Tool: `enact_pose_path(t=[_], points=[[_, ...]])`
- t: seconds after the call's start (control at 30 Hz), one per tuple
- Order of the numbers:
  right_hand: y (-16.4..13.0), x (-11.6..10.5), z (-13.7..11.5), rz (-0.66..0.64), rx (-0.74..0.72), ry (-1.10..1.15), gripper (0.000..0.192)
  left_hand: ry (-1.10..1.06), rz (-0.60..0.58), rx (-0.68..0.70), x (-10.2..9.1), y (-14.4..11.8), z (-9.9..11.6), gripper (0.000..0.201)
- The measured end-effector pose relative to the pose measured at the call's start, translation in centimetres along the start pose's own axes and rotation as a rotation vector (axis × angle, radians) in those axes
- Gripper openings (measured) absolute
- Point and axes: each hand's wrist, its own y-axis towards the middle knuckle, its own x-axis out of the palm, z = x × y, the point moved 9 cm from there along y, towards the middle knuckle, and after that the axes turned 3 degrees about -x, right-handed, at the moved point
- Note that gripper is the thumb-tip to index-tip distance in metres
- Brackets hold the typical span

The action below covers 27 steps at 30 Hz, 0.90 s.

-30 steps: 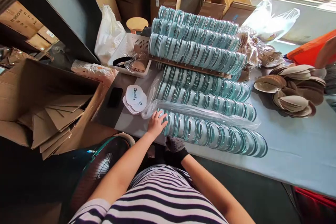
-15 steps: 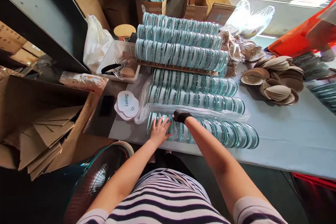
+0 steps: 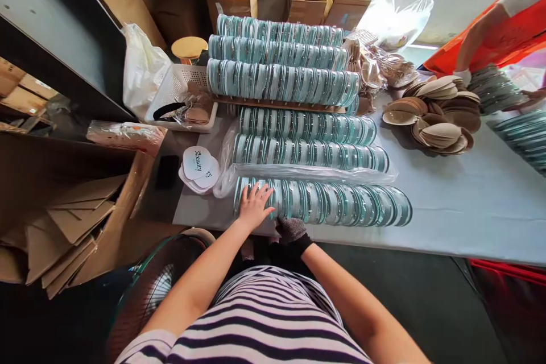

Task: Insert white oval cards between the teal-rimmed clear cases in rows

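A long row of round, teal-edged clear discs (image 3: 341,203) stands on edge along the table's near side. My left hand (image 3: 255,205), bare and open, lies with spread fingers on top of this row near its left end. My right hand (image 3: 292,229), in a dark knitted glove, is at the near lower edge of the row, just right of my left hand. Its fingers are curled and their tips partly hidden, so what they hold, if anything, does not show. Clear plastic wrapping (image 3: 307,172) lies behind the row, in front of more disc rows (image 3: 311,151).
Stacked disc rows (image 3: 284,82) stand farther back. Left are printed white cards (image 3: 198,166), a white basket (image 3: 174,88), an open carton (image 3: 140,176) and a fan (image 3: 157,278). Brown oval pieces (image 3: 443,114) lie right. Another person's arm (image 3: 478,40) reaches to discs (image 3: 495,88) there.
My right hand has moved from the far side of the near row to its near edge. My left hand stays on the row. Another person's arms have come into view at right.
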Motion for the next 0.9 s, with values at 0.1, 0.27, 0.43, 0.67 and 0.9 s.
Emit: enact_pose_path(t=[0.1,0.27,0.43,0.67,0.9], points=[[-0.2,1.8,-0.9,-0.025,-0.022,0.010,0.030,0.018,-0.013,-0.016,0.0,-0.1,-0.1,0.060],[0.6,-4.4,3.0,0.035,0.047,-0.027,0.038,0.014,-0.029,0.010,0.1,0.2,1.7,0.063],[6.4,-11.8,7.2,-0.072,0.090,-0.145,0.036,0.004,-0.067,0.166,1.5,1.1,5.5,0.067],[8.9,-12.3,3.8,-0.134,-0.140,-0.185,0.024,0.041,-0.110,0.155,2.4,1.6,5.6,0.066],[-0.8,-3.2,5.7,0.070,-0.003,0.030,0.032,0.032,-0.072,0.155,1.8,1.6,5.8,0.061]])
